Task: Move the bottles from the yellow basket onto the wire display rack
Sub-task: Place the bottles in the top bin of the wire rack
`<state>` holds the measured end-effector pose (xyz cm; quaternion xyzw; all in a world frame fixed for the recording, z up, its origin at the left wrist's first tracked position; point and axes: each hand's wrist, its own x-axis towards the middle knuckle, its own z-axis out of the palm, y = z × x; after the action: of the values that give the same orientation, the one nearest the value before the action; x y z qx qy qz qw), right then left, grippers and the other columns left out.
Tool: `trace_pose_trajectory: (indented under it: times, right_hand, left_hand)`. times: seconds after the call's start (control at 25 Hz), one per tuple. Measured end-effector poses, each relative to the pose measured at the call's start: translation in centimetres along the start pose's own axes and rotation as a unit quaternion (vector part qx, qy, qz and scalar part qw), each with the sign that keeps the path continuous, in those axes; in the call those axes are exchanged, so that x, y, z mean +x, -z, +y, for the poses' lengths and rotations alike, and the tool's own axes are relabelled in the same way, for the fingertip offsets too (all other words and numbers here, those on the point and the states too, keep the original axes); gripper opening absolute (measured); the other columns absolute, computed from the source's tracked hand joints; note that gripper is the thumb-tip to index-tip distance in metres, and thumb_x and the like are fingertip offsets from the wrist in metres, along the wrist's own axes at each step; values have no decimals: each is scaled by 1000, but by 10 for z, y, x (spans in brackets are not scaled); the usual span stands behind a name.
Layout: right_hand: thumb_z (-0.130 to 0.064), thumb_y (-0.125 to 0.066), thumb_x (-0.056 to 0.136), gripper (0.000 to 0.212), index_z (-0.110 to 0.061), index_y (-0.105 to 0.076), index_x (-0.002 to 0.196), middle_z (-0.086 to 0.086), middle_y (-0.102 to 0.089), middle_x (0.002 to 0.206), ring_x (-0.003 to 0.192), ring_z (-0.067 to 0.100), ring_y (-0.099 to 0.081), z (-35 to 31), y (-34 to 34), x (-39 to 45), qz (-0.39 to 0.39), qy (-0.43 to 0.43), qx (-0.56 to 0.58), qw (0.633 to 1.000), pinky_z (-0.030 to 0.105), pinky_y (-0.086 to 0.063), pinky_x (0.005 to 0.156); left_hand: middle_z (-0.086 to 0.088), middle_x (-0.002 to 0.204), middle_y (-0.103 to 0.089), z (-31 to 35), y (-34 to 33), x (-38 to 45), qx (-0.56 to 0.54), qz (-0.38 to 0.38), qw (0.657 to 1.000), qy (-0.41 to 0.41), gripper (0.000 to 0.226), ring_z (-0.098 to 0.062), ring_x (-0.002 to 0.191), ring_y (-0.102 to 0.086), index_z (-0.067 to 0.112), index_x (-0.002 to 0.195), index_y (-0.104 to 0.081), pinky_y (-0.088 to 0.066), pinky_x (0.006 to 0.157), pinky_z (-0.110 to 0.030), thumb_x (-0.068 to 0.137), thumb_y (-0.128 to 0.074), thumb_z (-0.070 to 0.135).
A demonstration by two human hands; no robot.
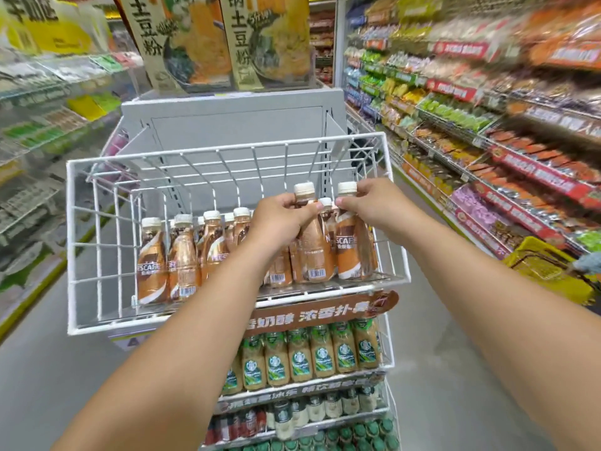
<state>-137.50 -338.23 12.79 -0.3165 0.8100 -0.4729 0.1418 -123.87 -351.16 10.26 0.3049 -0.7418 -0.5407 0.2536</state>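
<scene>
1. We see the white wire display rack (pixel 234 242) at chest level; its top basket holds brown coffee bottles with cream caps, all standing upright.
2. Our left hand (pixel 279 219) has its fingers curled round the neck of one bottle (pixel 312 242) in the right half of the basket. That bottle leans slightly and its base sits on the basket floor at the front.
3. Our right hand (pixel 370 203) pinches the neck of a second bottle (pixel 353 249), thumb and forefinger just under its cap. This bottle stands upright in the basket's front right corner, touching the first.
4. A third cap (pixel 325 202) shows between the two held bottles, behind them.
5. A group of bottles (pixel 182 255) stands in the left and middle part of the basket, packed against one another, apart from the left wall.
6. The yellow basket (pixel 549 271) sits on the floor at the right, near the aisle shelving (pixel 520 125); we cannot tell what is in it.
7. Below the top basket, the lower tiers carry green-labelled bottles (pixel 312 353) in rows.
8. The background is motion-blurred; shelf goods unreadable.
</scene>
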Motion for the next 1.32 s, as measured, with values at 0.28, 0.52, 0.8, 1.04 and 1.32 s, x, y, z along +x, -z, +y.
trace_pose_trajectory:
  times: [0.28,0.52,0.8,1.04,1.32]
  right_hand:
    - [-31,-73,95,33,-12,-66,120,3,-68,94,89,25,-69,13,-14,23,-5,-38,-46,998,36,-54,83]
    - [-39,-69,96,36,-8,-61,111,4,-70,97,79,20,-67,22,-21,30,1,-56,-98,994,35,-57,74]
    - [-40,-59,101,38,-12,-59,126,8,-64,126,109,28,-61,33,-32,12,32,-4,-124,992,32,-42,78]
    - [-41,-59,98,65,-5,-38,148,19,-43,149,137,35,-44,48,-32,-10,21,58,-157,986,45,-41,111]
    - [-45,-51,103,77,-14,-15,163,10,-15,170,157,28,-12,70,-21,-76,-35,147,-214,965,47,-19,127]
  left_hand:
    - [13,82,-71,-10,-16,19,54,-7,998,38,21,-6,72,-64,28,82,-66,-44,57,-20,84,-80,43]
    - [7,96,-73,-16,-31,27,114,23,993,10,37,-14,83,-68,23,102,-71,-54,71,-31,79,-81,50]
    - [0,129,-66,-16,-35,13,137,43,990,-17,67,-20,114,-64,20,137,-57,-51,90,-32,83,-75,55]
    - [-5,156,-45,-23,-30,-23,296,64,949,-83,77,-25,141,-43,19,156,-33,-36,114,-39,94,-60,55]
    - [-2,170,-11,-51,-21,-86,475,41,873,-106,84,-24,156,-8,25,161,-16,-17,124,-51,95,-41,70]
